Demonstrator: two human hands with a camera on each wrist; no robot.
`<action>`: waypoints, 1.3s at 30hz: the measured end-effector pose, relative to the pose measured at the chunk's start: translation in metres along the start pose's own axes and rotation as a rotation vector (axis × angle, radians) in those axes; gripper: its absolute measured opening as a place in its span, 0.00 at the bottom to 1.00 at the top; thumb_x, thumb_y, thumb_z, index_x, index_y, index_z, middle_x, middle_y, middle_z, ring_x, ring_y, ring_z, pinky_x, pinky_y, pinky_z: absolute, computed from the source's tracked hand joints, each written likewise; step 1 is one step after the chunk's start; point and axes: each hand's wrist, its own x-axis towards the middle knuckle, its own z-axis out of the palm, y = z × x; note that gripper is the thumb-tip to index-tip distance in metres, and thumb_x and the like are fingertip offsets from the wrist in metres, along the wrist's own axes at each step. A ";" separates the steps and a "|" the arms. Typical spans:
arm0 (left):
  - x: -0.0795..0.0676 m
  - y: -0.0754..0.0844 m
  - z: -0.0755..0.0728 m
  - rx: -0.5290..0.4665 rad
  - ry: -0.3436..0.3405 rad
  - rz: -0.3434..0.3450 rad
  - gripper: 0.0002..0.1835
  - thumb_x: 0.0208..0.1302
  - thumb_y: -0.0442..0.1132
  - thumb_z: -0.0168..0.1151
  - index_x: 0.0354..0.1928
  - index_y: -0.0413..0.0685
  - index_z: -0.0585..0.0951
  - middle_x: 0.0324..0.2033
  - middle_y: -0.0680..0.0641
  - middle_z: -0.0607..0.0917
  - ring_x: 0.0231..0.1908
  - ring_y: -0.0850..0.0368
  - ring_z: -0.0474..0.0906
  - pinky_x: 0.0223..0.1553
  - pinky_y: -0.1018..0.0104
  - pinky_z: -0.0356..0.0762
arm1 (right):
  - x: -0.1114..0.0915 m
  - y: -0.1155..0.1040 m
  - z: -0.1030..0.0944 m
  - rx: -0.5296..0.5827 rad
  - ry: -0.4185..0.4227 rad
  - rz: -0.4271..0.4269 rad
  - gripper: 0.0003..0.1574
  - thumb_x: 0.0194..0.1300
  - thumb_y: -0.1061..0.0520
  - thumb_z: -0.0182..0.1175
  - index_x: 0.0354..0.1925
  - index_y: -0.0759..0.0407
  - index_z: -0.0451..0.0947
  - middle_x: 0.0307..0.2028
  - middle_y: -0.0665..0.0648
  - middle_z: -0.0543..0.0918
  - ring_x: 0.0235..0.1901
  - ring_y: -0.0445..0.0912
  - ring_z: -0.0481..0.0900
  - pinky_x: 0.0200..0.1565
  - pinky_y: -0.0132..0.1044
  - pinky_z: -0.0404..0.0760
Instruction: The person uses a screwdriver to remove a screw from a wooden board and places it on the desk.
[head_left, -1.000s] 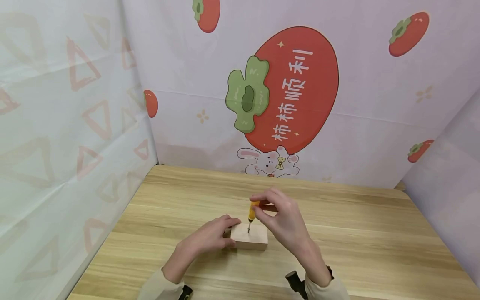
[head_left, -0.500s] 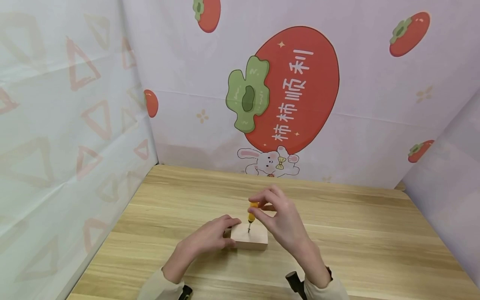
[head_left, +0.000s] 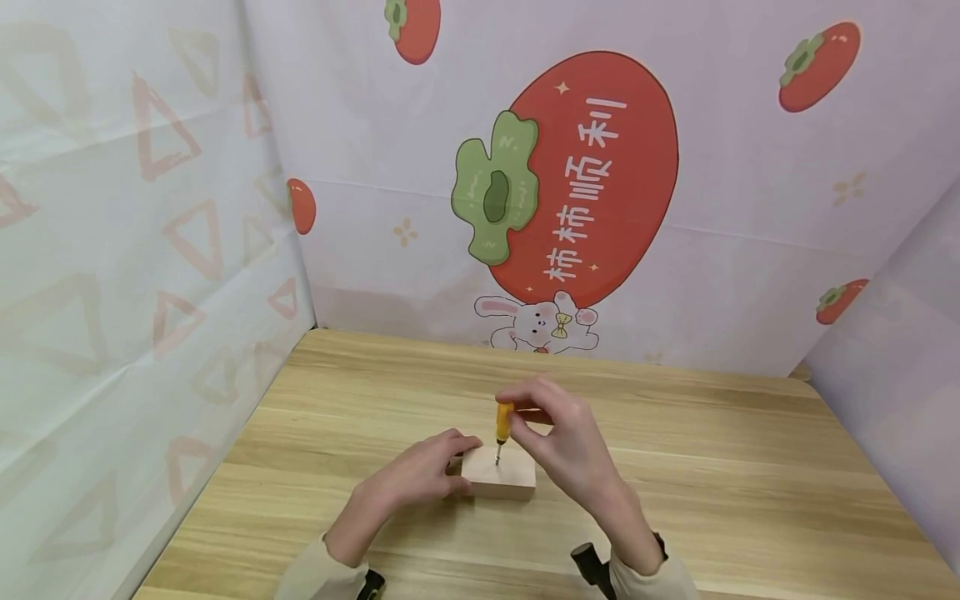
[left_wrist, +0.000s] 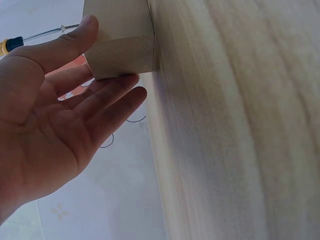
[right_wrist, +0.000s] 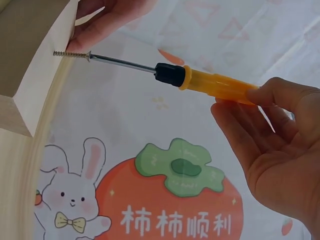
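Observation:
A pale wooden block [head_left: 501, 479] lies on the table, gripped at its left end between the thumb and fingers of my left hand [head_left: 416, 471]. In the right wrist view a screw [right_wrist: 72, 54] stands with its point in the block's top face and most of its thread exposed. The tip of a screwdriver [right_wrist: 217, 85], with a yellow handle and black collar, meets the screw's head. My right hand [head_left: 566, 433] pinches the handle near its end between thumb and fingers, above the block. The left wrist view shows the block's end face [left_wrist: 122, 57] between thumb and fingers.
The wood-grain table [head_left: 712, 492] extends on all sides of the block. A printed cloth [head_left: 712, 208] with a big red persimmon and a rabbit hangs behind it, and a patterned cloth [head_left: 135, 250] hangs at the left. A black wrist mount [head_left: 591, 568] juts beside the right sleeve.
The fingers of my right hand have shifted around the screwdriver handle, which stays in nearly the same place. My left hand and the block have not moved.

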 end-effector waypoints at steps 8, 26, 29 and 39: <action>0.000 0.001 0.000 -0.002 -0.004 -0.002 0.30 0.59 0.44 0.72 0.64 0.50 0.76 0.53 0.49 0.81 0.50 0.56 0.78 0.53 0.56 0.76 | 0.000 0.000 0.000 -0.040 0.003 0.042 0.17 0.55 0.67 0.73 0.42 0.52 0.83 0.41 0.48 0.80 0.37 0.40 0.81 0.39 0.35 0.86; 0.000 0.001 0.000 -0.008 -0.008 -0.010 0.30 0.59 0.43 0.72 0.65 0.49 0.76 0.54 0.47 0.81 0.53 0.52 0.79 0.55 0.53 0.76 | 0.000 -0.002 0.000 -0.067 0.019 0.044 0.16 0.54 0.66 0.73 0.41 0.55 0.82 0.41 0.48 0.81 0.39 0.40 0.80 0.41 0.37 0.86; 0.000 0.002 0.000 -0.007 -0.009 -0.009 0.31 0.59 0.43 0.72 0.64 0.48 0.76 0.54 0.47 0.81 0.53 0.52 0.79 0.55 0.52 0.76 | -0.001 -0.002 -0.001 -0.078 0.041 0.041 0.16 0.53 0.67 0.74 0.39 0.54 0.83 0.40 0.47 0.81 0.36 0.39 0.80 0.39 0.34 0.86; 0.000 0.003 0.000 0.001 -0.004 -0.012 0.31 0.58 0.43 0.73 0.64 0.48 0.76 0.54 0.47 0.81 0.53 0.52 0.79 0.55 0.53 0.76 | 0.000 -0.002 0.000 -0.043 0.031 0.008 0.17 0.57 0.74 0.66 0.44 0.60 0.82 0.44 0.54 0.86 0.42 0.44 0.86 0.43 0.37 0.86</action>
